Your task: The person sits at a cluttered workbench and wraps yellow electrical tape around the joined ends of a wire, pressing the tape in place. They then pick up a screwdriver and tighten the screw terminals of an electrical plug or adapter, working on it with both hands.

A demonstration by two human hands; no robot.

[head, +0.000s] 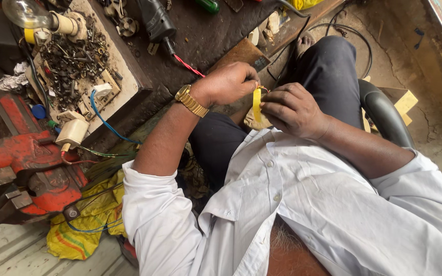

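My left hand (229, 82), with a gold wristwatch (191, 100) on its wrist, pinches the top end of a short yellow strip of tape (257, 104). My right hand (293, 110) is closed over a small tan object (253, 121) at the strip's lower end. The two hands meet above my lap, over dark trousers (328, 76). What the tan object is cannot be told, as my fingers cover most of it.
A dark workbench (200, 41) lies ahead with a black power tool (156, 21), a board of loose screws and bolts (72, 56), a light bulb (26, 13) and a white plug (72, 133). A red vise (31, 174) stands at left above a yellow bag (85, 227). A black chair arm (384, 115) is at right.
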